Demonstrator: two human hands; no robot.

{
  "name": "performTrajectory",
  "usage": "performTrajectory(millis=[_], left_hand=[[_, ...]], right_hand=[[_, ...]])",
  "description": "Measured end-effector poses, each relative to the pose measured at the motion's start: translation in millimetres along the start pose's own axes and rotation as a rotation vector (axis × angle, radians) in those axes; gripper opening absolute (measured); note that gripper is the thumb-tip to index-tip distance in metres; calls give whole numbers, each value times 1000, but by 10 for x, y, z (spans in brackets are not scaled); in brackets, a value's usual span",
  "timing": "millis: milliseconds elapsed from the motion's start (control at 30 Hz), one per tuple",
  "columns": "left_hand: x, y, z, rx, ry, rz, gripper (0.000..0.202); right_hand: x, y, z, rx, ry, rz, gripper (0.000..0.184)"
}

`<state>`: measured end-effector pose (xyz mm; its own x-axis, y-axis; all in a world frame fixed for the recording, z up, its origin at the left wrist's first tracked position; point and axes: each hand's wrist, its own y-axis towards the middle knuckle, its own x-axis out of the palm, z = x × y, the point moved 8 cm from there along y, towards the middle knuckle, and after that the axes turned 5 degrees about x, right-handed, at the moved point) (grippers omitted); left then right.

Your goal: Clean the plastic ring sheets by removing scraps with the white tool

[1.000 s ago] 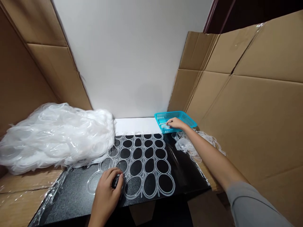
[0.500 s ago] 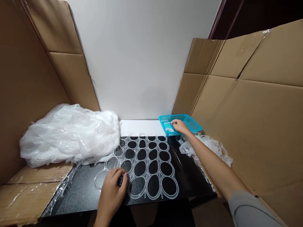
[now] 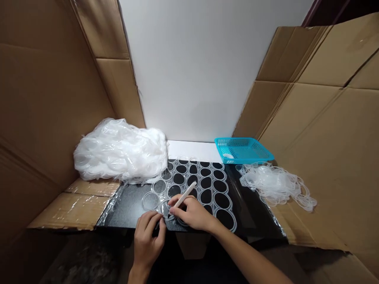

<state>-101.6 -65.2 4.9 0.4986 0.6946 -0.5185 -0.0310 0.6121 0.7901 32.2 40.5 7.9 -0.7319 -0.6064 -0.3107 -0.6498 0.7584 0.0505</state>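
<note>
A translucent plastic sheet of joined oval rings [image 3: 205, 182] lies flat on the black tabletop. My right hand [image 3: 191, 213] grips a slim white pen-shaped tool [image 3: 187, 192], its lower end pointing down at a ring near the table's front edge. What kind of tip it has is too small to make out. Close to its left, my left hand [image 3: 149, 232] is curled, thumb and forefinger pinched at the near edge of the same sheet. Part of the sheet is hidden under both hands.
A heap of white translucent plastic sheets [image 3: 121, 152] stands at the left. At the back right is a blue plastic basket [image 3: 248, 161] with a small white piece inside. Loose plastic ring scraps [image 3: 275, 183] pile up before it. Cardboard walls [image 3: 319, 130] flank the black tabletop [image 3: 124, 205].
My right hand has come back from the basket to the sheet's front edge, bringing the white tool. My left hand stays at the near edge. The view has shifted.
</note>
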Motion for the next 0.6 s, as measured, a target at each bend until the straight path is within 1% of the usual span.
performTrajectory(millis=[67,167,300,600], left_hand=[[-20,-88,32,77,25,5,21],[-34,-149,63,136,38,26,28],[-40,-167,83,135,30,45,27],[-35,-156,82,93,0,18,24]], right_hand=[[113,40,50,13,52,61,12],[162,37,77,-11,34,121,14],[132,-25,109,-1,17,136,17],[107,-57,122,9,15,140,20]])
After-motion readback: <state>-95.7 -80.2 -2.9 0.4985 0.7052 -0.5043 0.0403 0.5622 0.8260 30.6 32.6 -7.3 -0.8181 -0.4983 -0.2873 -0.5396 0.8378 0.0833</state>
